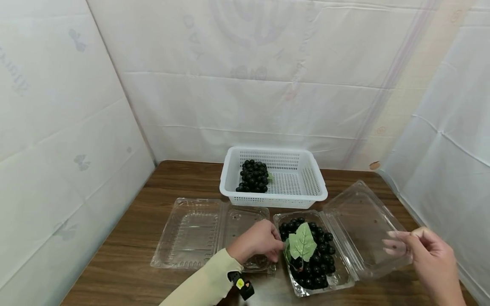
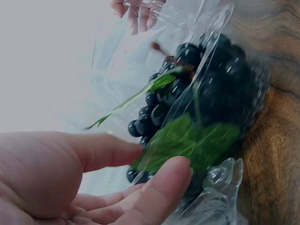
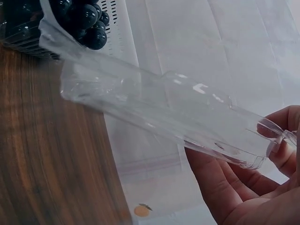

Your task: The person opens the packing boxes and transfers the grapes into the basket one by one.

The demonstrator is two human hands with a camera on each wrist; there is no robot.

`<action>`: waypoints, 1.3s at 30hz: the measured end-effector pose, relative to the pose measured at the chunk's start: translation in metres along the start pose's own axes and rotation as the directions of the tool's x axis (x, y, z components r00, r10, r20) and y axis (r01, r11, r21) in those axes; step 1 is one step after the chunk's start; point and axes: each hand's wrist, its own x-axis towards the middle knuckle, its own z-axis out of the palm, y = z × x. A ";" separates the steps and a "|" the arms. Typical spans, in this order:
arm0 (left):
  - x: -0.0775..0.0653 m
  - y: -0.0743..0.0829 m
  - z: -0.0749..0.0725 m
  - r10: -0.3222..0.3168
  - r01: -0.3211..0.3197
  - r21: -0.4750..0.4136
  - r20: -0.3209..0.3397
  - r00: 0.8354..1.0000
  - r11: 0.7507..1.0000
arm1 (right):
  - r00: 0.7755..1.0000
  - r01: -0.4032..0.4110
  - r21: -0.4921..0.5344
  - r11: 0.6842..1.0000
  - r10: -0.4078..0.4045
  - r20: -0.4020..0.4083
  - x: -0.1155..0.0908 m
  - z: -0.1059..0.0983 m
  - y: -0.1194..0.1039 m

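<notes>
A clear plastic clamshell box [image 1: 346, 272] stands with its lid [image 1: 363, 229] swung out to the right. Dark grapes [image 1: 319, 263] fill its base, with a green leaf [image 1: 303, 242] on top. At the box's left side, my left hand [image 1: 260, 242] pinches the edge of a lower leaf [image 2: 192, 143] between thumb and forefinger; the left wrist view shows this leaf against the grapes by the box wall. My right hand [image 1: 434, 255] grips the lid's outer edge, thumb on one face and fingers behind the clear plastic.
Behind the boxes stands a white perforated basket [image 1: 300, 197] with another bunch of dark grapes [image 1: 253, 176]. A second clear clamshell [image 1: 195, 231] lies spread out on the left, partly under my left forearm. White sheeting [image 1: 245, 93] surrounds the wooden table [image 1: 122, 246].
</notes>
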 end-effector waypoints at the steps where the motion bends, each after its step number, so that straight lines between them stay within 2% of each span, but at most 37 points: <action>1: 0.001 0.000 0.001 -0.002 0.001 -0.008 -0.011 1.000 1.000 | 1.000 -0.008 0.008 1.000 0.008 -0.003 0.000 0.000 0.001; 8: 0.012 0.000 0.001 0.004 -0.005 -0.036 -0.038 0.999 0.999 | 0.999 -0.043 0.132 0.990 0.046 -0.022 0.000 0.004 0.014; 16: 0.019 -0.002 -0.001 0.024 -0.025 -0.020 -0.058 0.998 0.999 | 0.986 -0.156 0.164 0.974 0.163 -0.028 -0.001 0.004 0.032; 22: 0.019 -0.005 -0.001 0.033 -0.034 -0.025 -0.071 0.997 0.999 | 0.975 -0.203 0.206 0.957 0.218 -0.053 -0.001 0.002 0.045; 26: 0.020 -0.006 -0.001 0.032 -0.036 -0.041 -0.086 0.996 0.999 | 0.946 -0.310 0.062 0.949 0.315 -0.081 0.001 -0.006 0.052; 29: 0.020 -0.007 -0.001 0.031 -0.036 -0.046 -0.090 0.995 0.998 | 0.925 -0.379 -0.055 0.924 0.378 -0.027 0.002 -0.015 0.060; 32: 0.020 -0.008 -0.002 0.030 -0.034 -0.042 -0.088 0.996 0.999 | 0.910 -0.402 -0.112 0.909 0.410 0.055 0.005 -0.022 0.067; 37: 0.020 -0.006 -0.002 0.037 -0.038 -0.018 -0.095 0.995 0.999 | 0.860 -0.452 -0.333 0.828 0.503 0.084 0.014 -0.032 0.070; 39: 0.020 -0.006 -0.001 0.038 -0.039 -0.003 -0.099 0.994 0.999 | 0.848 -0.442 -0.424 0.791 0.522 0.090 0.015 -0.035 0.072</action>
